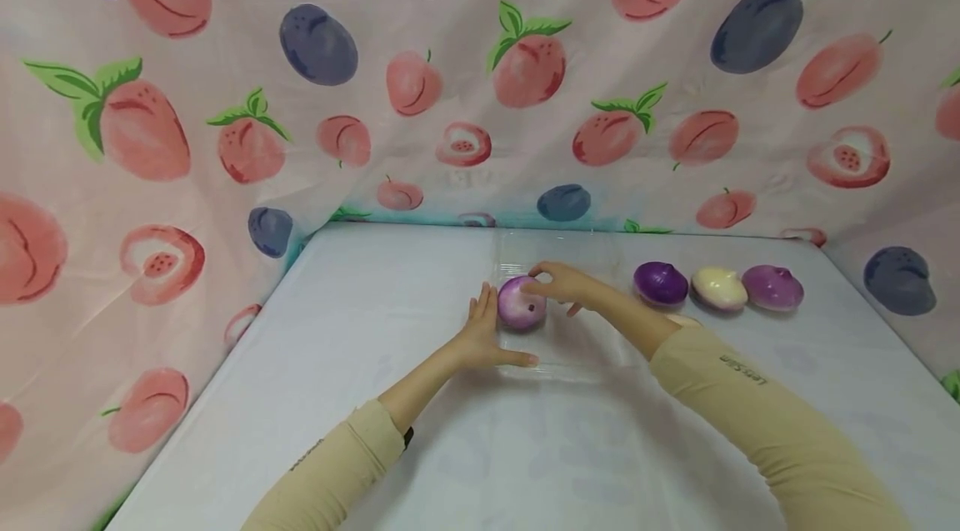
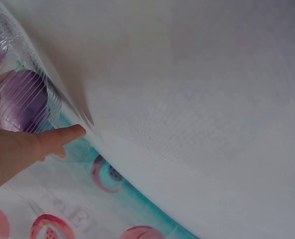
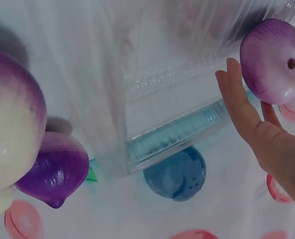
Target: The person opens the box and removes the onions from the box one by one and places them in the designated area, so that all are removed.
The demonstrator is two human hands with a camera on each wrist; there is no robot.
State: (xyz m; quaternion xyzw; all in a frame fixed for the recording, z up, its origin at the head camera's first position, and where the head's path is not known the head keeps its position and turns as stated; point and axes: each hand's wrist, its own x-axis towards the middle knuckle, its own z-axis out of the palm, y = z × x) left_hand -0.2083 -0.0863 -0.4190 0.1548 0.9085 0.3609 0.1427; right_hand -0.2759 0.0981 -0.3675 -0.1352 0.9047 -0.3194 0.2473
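Note:
A purple-and-white onion sits at the left part of a clear plastic box. My right hand reaches over from the right and grips this onion, fingertips at its far side and top. In the right wrist view the onion shows its dark root spot, beside the outstretched fingers. My left hand rests by the box's left side, its fingers straight along the wall and the thumb pointing along the front. Through the ribbed wall, the left wrist view shows the purple onion beyond my left hand.
Right of the box stand a dark purple onion, a cream one and a pinkish-purple one. Another pale onion is mostly hidden by my right forearm. A fruit-print curtain hangs behind the white table.

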